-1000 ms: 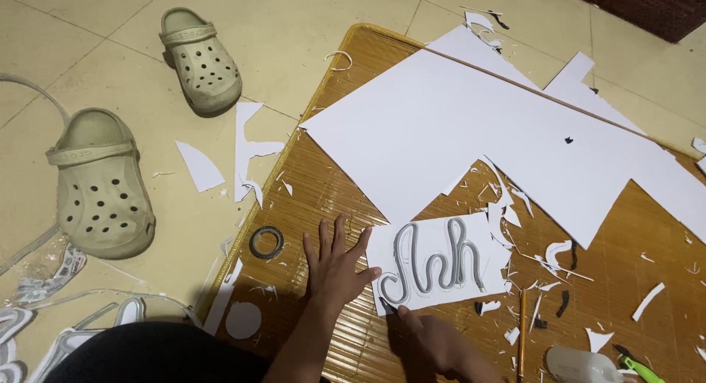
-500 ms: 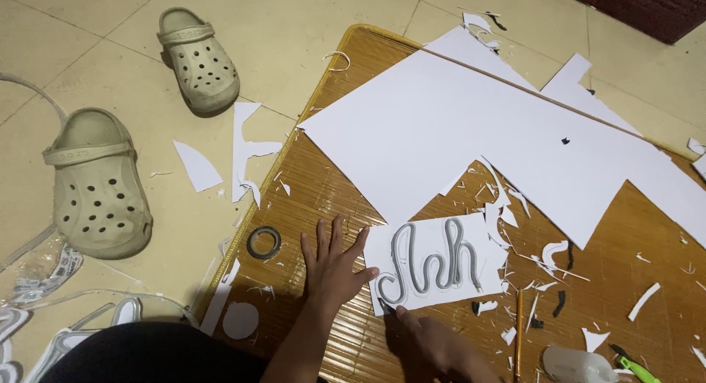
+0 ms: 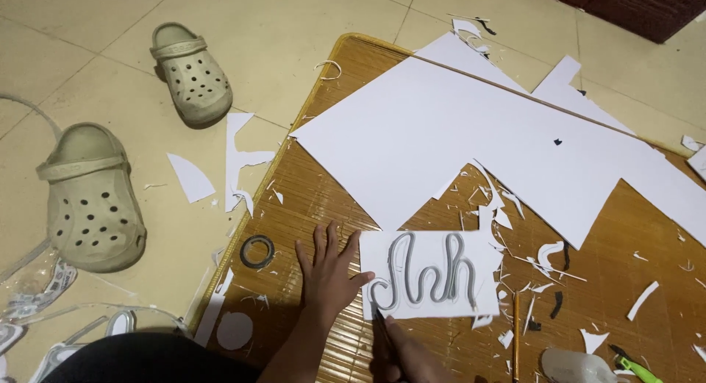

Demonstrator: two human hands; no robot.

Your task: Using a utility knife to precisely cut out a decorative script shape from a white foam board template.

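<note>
White card with grey looping strokes under two hands

White and rectangular, the small card [image 3: 430,274] is lying on the near part of the bamboo mat [image 3: 316,199], carrying curving grey cut lines. The left hand [image 3: 327,269] is resting open, fingers spread flat on the mat, thumb touching the card's left edge. The right hand [image 3: 412,357] is gripping a thin dark tool [image 3: 382,328] whose tip is meeting the card's near left corner. A large white sheet [image 3: 456,133] is spreading across the far side, with paper scraps scattered around. A tape roll [image 3: 257,251] is sitting left of the hand. Two beige clogs [image 3: 92,199] are standing on the tiled floor [image 3: 279,23].
</note>
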